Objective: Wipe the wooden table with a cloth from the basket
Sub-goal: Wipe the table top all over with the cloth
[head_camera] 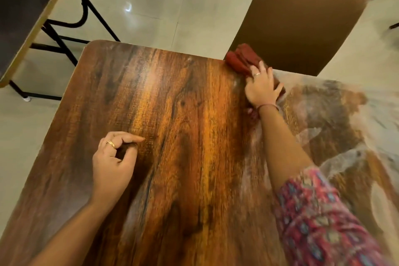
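Note:
A dark red cloth (239,58) lies bunched at the far edge of the wooden table (177,136), partly over the edge. My right hand (262,88) presses flat on the cloth's near part, arm stretched across the table. My left hand (114,157) rests on the table's left half, fingers loosely curled, holding nothing. White dusty smears cover the table's right side (336,123). No basket is in view.
A brown padded chair (300,19) stands just beyond the table's far edge, right behind the cloth. Another table with black metal legs (62,34) stands at the upper left. Pale tiled floor (151,6) lies between them.

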A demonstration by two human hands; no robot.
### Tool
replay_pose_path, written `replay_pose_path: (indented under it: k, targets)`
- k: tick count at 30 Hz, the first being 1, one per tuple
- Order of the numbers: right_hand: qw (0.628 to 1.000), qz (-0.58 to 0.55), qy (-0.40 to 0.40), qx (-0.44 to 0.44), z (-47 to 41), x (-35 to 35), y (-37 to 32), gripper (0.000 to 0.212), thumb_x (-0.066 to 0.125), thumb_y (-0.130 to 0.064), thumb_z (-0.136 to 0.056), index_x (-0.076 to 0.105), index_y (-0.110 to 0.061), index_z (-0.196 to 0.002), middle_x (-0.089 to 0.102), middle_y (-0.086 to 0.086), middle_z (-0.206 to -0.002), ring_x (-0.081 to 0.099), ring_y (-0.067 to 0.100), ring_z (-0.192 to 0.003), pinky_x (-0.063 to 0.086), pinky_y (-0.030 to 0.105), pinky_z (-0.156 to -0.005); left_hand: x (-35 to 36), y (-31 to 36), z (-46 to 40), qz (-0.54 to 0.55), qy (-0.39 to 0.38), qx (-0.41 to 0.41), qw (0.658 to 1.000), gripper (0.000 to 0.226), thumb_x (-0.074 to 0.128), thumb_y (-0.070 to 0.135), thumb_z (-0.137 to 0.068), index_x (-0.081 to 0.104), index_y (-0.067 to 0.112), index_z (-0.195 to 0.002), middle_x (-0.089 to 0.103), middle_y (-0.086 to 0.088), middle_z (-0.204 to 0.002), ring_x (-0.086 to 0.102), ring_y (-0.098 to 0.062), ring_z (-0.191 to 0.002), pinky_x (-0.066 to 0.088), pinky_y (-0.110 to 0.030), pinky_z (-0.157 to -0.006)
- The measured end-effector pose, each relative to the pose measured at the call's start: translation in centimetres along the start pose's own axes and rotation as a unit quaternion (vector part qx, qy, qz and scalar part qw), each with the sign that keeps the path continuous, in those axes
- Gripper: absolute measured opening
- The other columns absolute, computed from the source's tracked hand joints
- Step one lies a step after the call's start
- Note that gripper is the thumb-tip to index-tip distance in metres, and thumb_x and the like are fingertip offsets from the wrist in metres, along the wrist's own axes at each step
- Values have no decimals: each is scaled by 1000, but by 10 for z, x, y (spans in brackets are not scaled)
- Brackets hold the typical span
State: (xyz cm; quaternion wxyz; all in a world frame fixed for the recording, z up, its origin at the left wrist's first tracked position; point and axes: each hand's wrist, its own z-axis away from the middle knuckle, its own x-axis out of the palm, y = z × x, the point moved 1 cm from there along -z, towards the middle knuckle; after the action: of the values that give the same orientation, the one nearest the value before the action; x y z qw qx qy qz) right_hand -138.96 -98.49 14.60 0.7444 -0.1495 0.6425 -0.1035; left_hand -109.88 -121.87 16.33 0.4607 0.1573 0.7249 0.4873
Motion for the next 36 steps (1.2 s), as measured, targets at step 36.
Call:
replay_pose_path:
  k: [36]
  targets:
    - [999,-21,13,-49,-22,9,-26,40,35,-31,-100,40,-34,-139,37,-9,-149,16,19,-145,1,61,-114,8,21,7,45,-20,-5,999,45,58,-8,-85,64,36,-77,62,6,-87,55,-14,-78,41,-20,-66]
